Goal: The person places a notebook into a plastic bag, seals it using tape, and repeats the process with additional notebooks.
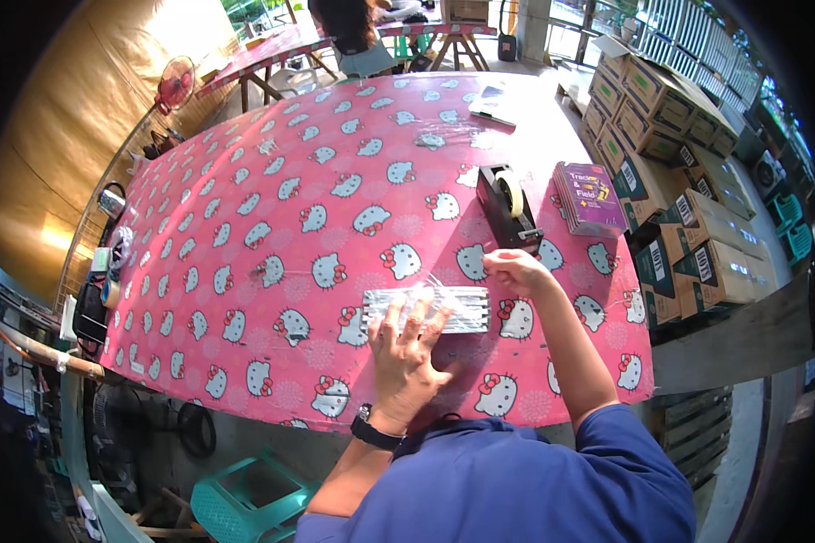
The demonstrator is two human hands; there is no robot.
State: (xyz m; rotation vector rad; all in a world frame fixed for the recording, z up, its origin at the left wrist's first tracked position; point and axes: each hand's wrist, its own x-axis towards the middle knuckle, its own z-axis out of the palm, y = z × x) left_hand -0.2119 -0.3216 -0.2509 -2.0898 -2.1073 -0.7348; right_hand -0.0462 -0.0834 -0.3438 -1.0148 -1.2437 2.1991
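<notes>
Pressing down with fingers spread flat, your left hand [406,348] held the clear-wrapped flat packet [426,309] against the pink patterned tablecloth [272,226], gripping nothing, only pinning the packet from above. Your right hand [513,268] sat just beyond the packet's right end with its fingers curled in; whether they pinched a bit of tape or wrap could not be told. The packet lay crosswise near the table's close edge, a little right of centre. A black tape dispenser [507,208] stood just past your right hand, and a purple booklet stack [589,197] rested beside it near the table's right edge. Left of the packet and farther back the cloth ran wide and bare, so you had plenty of room that way; to the right the edge came soon, with stacked cardboard boxes [679,181] below it. Your left forearm, wearing a black wristwatch [374,432], rose straight from the lower edge, while your right arm angled up from your blue sleeve [625,452], its wrist bent inward
</notes>
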